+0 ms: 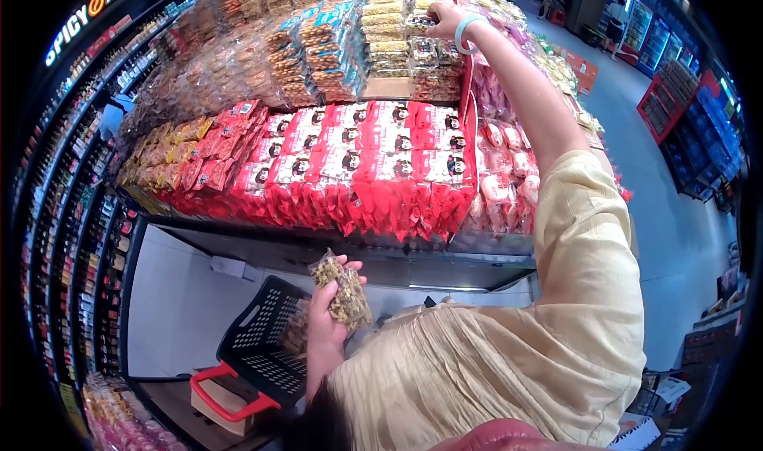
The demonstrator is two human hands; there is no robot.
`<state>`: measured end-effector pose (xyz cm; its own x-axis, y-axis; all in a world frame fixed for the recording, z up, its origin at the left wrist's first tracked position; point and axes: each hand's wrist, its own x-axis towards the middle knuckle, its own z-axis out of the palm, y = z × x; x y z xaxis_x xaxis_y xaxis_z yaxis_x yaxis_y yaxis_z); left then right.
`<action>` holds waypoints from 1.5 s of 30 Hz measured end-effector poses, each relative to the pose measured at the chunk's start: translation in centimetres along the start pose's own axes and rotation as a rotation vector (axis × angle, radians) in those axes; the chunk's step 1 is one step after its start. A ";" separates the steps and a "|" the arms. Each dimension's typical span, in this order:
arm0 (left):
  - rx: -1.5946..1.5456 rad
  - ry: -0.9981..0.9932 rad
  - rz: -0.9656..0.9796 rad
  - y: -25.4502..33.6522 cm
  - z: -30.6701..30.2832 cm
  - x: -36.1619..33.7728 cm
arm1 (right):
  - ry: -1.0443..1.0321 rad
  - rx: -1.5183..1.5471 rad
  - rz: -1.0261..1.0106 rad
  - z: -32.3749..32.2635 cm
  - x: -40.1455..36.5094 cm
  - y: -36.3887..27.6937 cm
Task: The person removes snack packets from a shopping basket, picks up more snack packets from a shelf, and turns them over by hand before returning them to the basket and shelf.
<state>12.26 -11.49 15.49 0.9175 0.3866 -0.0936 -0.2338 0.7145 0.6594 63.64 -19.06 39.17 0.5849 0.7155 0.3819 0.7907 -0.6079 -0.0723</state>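
Left hand [324, 312]: grasping snack packet [343, 292] beside basket [266, 344] rim.
Right hand [445, 18]: grasping stacked packet [420, 23] near right edge of shelf [262, 240].
Aisle [660, 205]: open rightward.

Hands in shot: 2, left hand [326, 312] plus right hand [445, 20]. Clear snack packet [343, 288] in left: 1. Small packet [420, 22] at right fingertips: 1. Blue wristband [467, 31]: 1. Black basket [266, 344]: 1, red handle [230, 395]: 1. Cardboard box [214, 410]: 1. SPICY sign [75, 23]: 1. Red packs [373, 165] on shelf: dozens, way too many to count tbh.
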 end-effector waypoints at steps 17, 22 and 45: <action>-0.098 0.231 -0.029 -1.2 -4.0 -3.5 | -0.111 -0.023 0.180 2.4 1.7 0.9; -0.096 0.229 -0.036 -1.4 -4.4 -3.3 | -0.126 -0.092 0.173 2.4 1.7 0.9; -0.115 0.259 -0.021 -0.7 -4.0 -1.6 | 0.084 0.014 -0.030 2.6 -0.3 -0.1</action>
<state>9.62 -10.27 12.23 0.8132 0.4966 -0.3035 -0.2645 0.7798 0.5674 63.87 -18.37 36.65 0.5443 0.7015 0.4600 0.8104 -0.5814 -0.0722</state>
